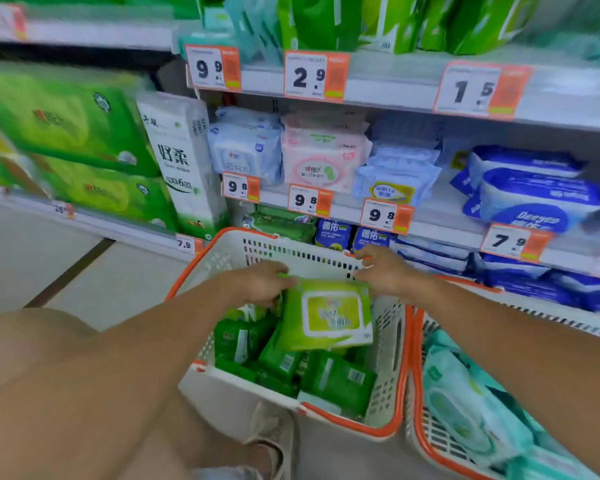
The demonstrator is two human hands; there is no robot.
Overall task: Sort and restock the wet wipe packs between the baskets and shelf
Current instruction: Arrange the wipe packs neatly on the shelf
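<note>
- Wet wipe pack, a lime-green soft plastic pack with a white-framed flip lid (326,315): it is held tilted above the white perforated plastic basket with an orange rim (388,344), over the loose dark green wipe packs (329,379) heaped inside.
- The left hand (260,282) pinches the pack's top left corner and the right hand (383,270) pinches its top right corner; the two hands are apart, one at each end of the top edge.
- Risk, as I judge it: the hold is only on the thin sealed edge, so the slick film could slip from the fingers and the pack drop back into the heap.
- Lifting toward the grey metal shelf (440,223), the hanging lower end could catch the basket's far rim or knock the orange-and-white price tags (385,214).
- A second basket with pale teal wipe packs (465,403) stands just beside; a careless drop could mix the sorts.
</note>
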